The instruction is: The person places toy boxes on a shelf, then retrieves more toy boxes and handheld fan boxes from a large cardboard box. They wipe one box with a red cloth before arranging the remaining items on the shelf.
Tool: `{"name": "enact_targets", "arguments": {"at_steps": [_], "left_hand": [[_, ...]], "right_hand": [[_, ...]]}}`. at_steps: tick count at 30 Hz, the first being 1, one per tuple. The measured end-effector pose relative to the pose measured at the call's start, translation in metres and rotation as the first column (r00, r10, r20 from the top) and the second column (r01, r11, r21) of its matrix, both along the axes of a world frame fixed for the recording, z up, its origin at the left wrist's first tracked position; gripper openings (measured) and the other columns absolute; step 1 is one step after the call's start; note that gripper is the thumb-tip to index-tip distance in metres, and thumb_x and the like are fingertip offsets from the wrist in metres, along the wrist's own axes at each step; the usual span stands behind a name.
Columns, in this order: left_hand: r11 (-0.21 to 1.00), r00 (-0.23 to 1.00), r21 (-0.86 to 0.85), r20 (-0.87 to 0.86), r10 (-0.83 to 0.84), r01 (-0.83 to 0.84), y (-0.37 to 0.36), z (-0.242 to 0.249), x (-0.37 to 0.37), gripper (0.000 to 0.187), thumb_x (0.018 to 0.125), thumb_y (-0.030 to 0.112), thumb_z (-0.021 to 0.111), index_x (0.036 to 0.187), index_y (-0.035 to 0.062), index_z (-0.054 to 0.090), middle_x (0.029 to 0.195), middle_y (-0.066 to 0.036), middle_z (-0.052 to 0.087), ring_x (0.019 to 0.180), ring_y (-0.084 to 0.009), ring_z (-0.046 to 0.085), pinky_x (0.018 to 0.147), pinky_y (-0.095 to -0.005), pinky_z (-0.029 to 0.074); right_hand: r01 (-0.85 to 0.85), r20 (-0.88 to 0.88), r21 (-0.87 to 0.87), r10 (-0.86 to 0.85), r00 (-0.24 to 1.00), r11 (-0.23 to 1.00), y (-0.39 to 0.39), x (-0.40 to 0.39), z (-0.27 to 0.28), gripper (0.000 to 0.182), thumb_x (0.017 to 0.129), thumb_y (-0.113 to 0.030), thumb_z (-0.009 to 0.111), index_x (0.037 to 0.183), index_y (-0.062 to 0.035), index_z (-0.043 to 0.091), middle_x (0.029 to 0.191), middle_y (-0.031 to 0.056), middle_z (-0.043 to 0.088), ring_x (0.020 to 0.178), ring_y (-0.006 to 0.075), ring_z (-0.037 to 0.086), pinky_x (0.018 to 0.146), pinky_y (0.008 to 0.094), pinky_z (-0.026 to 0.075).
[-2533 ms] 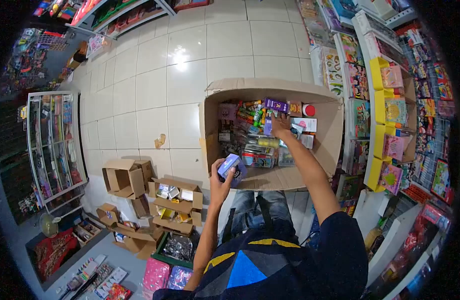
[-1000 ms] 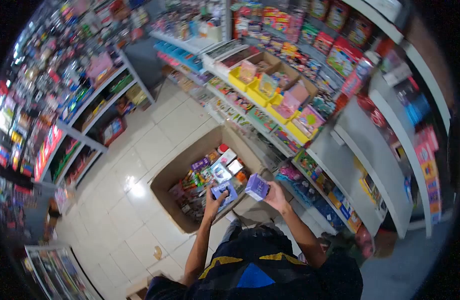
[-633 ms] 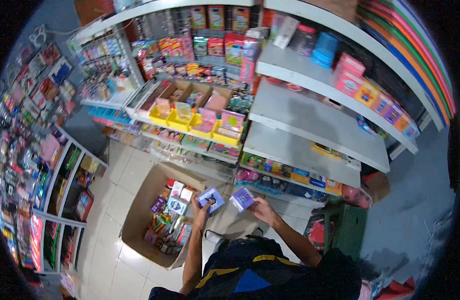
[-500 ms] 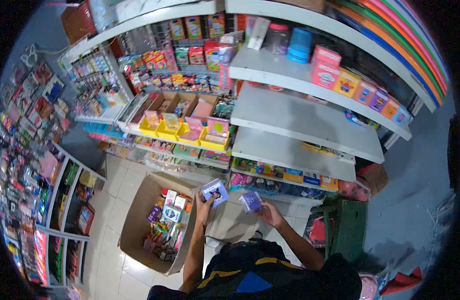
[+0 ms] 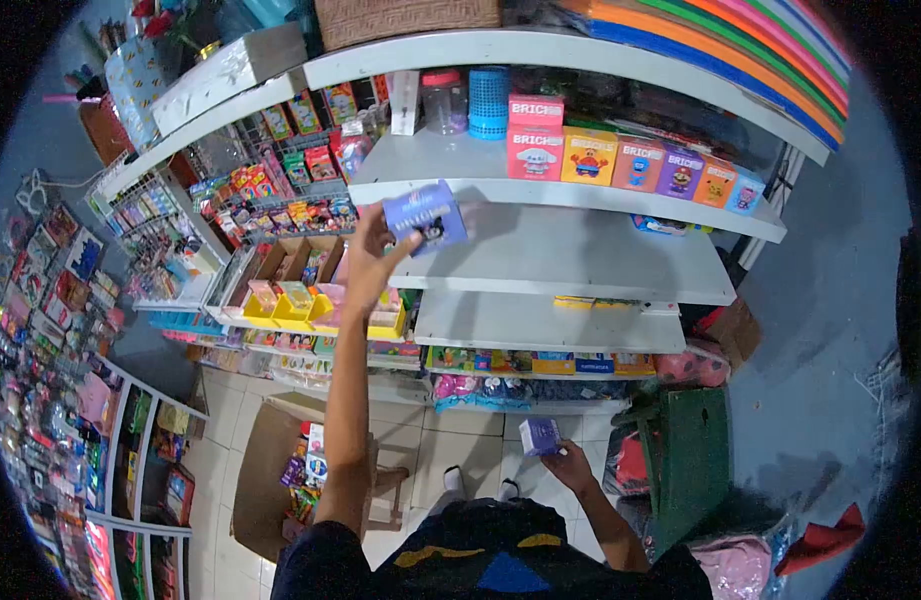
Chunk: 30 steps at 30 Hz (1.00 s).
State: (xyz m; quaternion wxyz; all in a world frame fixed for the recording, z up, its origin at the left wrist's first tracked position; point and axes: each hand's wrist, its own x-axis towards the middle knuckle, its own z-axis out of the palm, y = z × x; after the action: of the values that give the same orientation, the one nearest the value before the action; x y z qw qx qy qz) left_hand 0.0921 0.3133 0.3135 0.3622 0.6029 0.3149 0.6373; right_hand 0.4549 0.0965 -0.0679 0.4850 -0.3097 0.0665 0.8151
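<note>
Gripping small purple-blue cardboard box (image 5: pixel 426 215) in my left hand (image 5: pixel 372 262), arm raised high, box tilted, long side roughly along white shelf edge (image 5: pixel 570 193). Box sits at shelf front, left of row of coloured brick boxes (image 5: pixel 620 160). My right hand (image 5: pixel 568 467) low near waist, fingers closed on second small purple box (image 5: pixel 539 436), I think; view small there. Left hand far nearer shelf. Open brown cardboard carton (image 5: pixel 255 480) on floor, below left.

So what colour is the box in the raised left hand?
Purple-blue box, seen in the head view.

Bright shop light, fisheye warp, dark corners
</note>
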Motion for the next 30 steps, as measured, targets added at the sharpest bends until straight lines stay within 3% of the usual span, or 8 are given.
{"name": "enact_targets", "arguments": {"at_steps": [9,12,15,19,21,23,25,30], "left_hand": [[0.995,0.95,0.08,-0.31,-0.025,0.053,0.114,0.068,0.008,0.059,0.079,0.017,0.076,0.126,-0.0045,0.047,0.122,-0.014,0.055,0.109,-0.0219,0.056,0.091,-0.0321,0.046],[0.998,0.9,0.038,-0.435,-0.019,0.04,0.154,0.053,0.009,0.072,0.079,0.026,0.076,0.133,-0.0069,0.042,0.12,-0.019,0.056,0.104,-0.0233,0.059,0.087,-0.0337,0.049],[0.998,0.849,0.049,-0.529,-0.008,0.04,0.174,0.041,0.008,0.079,0.079,0.031,0.076,0.136,-0.0078,0.038,0.119,-0.023,0.056,0.102,-0.0257,0.061,0.084,-0.0344,0.05],[0.993,0.789,0.117,-0.612,0.049,0.029,0.182,0.038,0.005,0.085,0.076,0.035,0.078,0.137,-0.0065,0.036,0.121,-0.025,0.056,0.103,-0.0288,0.061,0.086,-0.0363,0.05],[0.982,0.784,0.189,-0.608,0.126,-0.01,0.171,0.041,0.005,0.09,0.074,0.036,0.079,0.14,-0.0048,0.033,0.121,-0.025,0.055,0.102,-0.0298,0.061,0.086,-0.0373,0.05],[0.96,0.815,0.277,-0.546,0.194,-0.044,0.153,0.046,0.009,0.093,0.074,0.037,0.079,0.142,-0.0026,0.029,0.121,-0.026,0.055,0.1,-0.0304,0.061,0.087,-0.0381,0.05],[0.949,0.874,0.313,-0.454,0.174,-0.026,0.162,0.04,0.007,0.087,0.077,0.037,0.076,0.142,0.0014,0.029,0.122,-0.023,0.053,0.102,-0.0299,0.059,0.085,-0.0379,0.05],[0.921,0.933,0.382,-0.3,0.198,-0.073,0.157,0.037,0.003,0.065,0.081,0.031,0.071,0.133,0.0048,0.042,0.123,-0.016,0.053,0.112,-0.0245,0.053,0.083,-0.0365,0.049]], "right_hand": [[0.093,0.049,0.07,-0.097,0.994,0.993,0.007,-0.007,-0.013,0.029,0.083,-0.013,0.063,0.108,-0.0063,0.053,0.1,0.0104,0.057,0.09,0.0266,0.057,0.081,0.0386,0.049],[0.023,0.257,0.172,-0.067,0.964,0.985,0.029,-0.013,0.006,0.039,0.083,-0.013,0.063,0.119,-0.0046,0.05,0.107,0.0101,0.057,0.096,0.0249,0.057,0.085,0.0389,0.049],[-0.214,0.59,0.406,-0.076,0.804,0.888,0.061,-0.026,0.083,0.046,0.083,-0.01,0.063,0.126,-0.0031,0.046,0.114,0.0098,0.055,0.104,0.0228,0.056,0.09,0.0378,0.049],[-0.425,0.772,0.533,-0.215,0.598,0.731,0.118,-0.029,0.17,0.05,0.082,-0.009,0.067,0.127,-0.0041,0.045,0.116,0.012,0.055,0.107,0.0243,0.056,0.092,0.0365,0.05],[-0.537,0.749,0.651,-0.338,0.57,0.537,0.151,-0.03,0.219,0.052,0.08,-0.006,0.07,0.126,-0.0036,0.046,0.12,0.0111,0.055,0.11,0.0216,0.055,0.093,0.0341,0.049],[-0.59,0.781,0.62,-0.335,0.526,0.517,0.166,-0.045,0.291,0.054,0.079,-0.003,0.071,0.127,-0.0039,0.046,0.122,0.01,0.054,0.11,0.0185,0.055,0.094,0.0321,0.048],[-0.645,0.715,0.676,-0.527,0.459,0.356,0.191,-0.051,0.322,0.052,0.08,-0.002,0.069,0.126,-0.0039,0.046,0.122,0.0085,0.053,0.109,0.0172,0.055,0.093,0.0304,0.047],[-0.703,0.714,0.647,-0.558,0.422,0.296,0.218,-0.081,0.401,0.048,0.079,-0.001,0.068,0.123,-0.0051,0.048,0.12,0.0069,0.053,0.11,0.0162,0.054,0.094,0.0312,0.046]]}}
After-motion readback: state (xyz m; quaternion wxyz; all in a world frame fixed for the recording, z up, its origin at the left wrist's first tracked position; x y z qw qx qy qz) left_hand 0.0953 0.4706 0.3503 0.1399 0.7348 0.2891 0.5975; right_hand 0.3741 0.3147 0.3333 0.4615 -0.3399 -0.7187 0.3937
